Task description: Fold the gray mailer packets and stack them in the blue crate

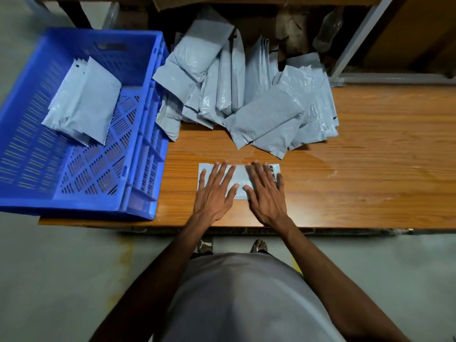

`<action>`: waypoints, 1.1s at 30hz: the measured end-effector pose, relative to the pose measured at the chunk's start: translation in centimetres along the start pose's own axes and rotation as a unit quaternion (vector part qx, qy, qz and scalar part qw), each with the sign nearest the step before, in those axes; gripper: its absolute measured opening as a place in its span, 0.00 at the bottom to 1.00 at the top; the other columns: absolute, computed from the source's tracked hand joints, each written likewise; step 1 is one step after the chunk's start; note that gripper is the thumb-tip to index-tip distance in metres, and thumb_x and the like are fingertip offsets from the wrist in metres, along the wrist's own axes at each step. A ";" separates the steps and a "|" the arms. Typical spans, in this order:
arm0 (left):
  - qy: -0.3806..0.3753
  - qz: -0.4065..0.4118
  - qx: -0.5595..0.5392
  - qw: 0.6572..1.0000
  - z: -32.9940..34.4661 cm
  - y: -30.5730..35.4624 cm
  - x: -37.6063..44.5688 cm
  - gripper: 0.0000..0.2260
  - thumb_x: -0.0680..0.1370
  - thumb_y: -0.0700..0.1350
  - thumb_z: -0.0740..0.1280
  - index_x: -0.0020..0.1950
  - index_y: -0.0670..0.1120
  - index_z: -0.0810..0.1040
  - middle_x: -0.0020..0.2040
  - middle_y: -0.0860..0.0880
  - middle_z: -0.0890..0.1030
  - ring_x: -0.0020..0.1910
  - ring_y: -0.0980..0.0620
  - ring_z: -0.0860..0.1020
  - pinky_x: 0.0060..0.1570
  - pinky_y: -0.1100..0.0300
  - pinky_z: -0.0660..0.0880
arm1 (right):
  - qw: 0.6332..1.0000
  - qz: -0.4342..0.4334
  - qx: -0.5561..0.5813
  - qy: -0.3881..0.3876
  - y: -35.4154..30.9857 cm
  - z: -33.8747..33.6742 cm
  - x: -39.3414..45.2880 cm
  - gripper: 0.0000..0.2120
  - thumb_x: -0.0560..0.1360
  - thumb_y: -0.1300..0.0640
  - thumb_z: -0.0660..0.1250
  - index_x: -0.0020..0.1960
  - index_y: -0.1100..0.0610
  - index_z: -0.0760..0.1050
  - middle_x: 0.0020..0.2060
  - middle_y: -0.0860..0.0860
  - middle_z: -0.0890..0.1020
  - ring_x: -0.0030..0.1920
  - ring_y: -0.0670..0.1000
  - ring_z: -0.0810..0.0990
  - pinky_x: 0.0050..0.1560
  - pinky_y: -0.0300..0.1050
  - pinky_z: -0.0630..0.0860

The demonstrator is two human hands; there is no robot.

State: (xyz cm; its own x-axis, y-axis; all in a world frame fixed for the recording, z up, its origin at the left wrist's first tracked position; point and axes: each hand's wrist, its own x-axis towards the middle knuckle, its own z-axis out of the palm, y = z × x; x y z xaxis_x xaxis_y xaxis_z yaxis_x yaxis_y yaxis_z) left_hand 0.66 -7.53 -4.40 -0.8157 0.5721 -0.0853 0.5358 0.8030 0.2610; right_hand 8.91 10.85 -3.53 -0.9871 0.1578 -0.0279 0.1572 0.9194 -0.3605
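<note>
- Your packet (pixel 238 180) lies flat on the wooden table (pixel 370 169), square to the near edge and right in front of you — most likely so both palms can bear on it evenly.
- Your left hand (pixel 214 193) rests on its left half, fingers straight and fanned wide, tips reaching the far edge. Nothing is gripped; it presses flat.
- Your right hand (pixel 265 193) covers the right half the same way, fingers extended and slightly spread, thumb pointing inward toward the left thumb. No curl, no pinch.
- Judgement: you are flattening or creasing this packet. It looks shorter than the loose ones, so a fold may already be in it — I cannot tell for certain.
- The strip at the packet's right end, by your right little finger, looks darker and patterned; possibly the seal flap, too blurred to confirm.
- The unfolded pile (pixel 246 95) sits at the far side of the table, slumped and overlapping, well apart from your hands yet within a forward reach.
- The blue crate (pixel 138 156) stands to your left, its wall just beside the working spot. That keeps the transfer short.
- Folded packets (pixel 84 104) already lie in the crate's far part, tilted and not squared up; much of the floor is bare, and the pile outside is still large, so the job looks early.
</note>
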 end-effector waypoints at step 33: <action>0.005 0.008 -0.012 1.000 -0.4 0.6 0.7 0.27 0.87 0.59 0.44 0.86 0.52 0.48 0.86 0.54 0.48 0.84 0.53 0.43 0.82 0.41 0.43 | 0.998 0.003 0.055 -0.009 1.2 -1.3 0.5 0.27 0.88 0.44 0.45 0.86 0.45 0.46 0.85 0.44 0.47 0.84 0.47 0.41 0.83 0.58 0.43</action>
State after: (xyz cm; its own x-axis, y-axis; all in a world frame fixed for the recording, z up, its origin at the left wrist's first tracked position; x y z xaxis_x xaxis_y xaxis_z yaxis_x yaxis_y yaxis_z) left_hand 0.32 -6.75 -3.93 -0.8097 0.5825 -0.0712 0.5431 0.7899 0.2848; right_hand 8.68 12.49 -2.78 -0.9867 0.1560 -0.0463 0.1597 0.8736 -0.4597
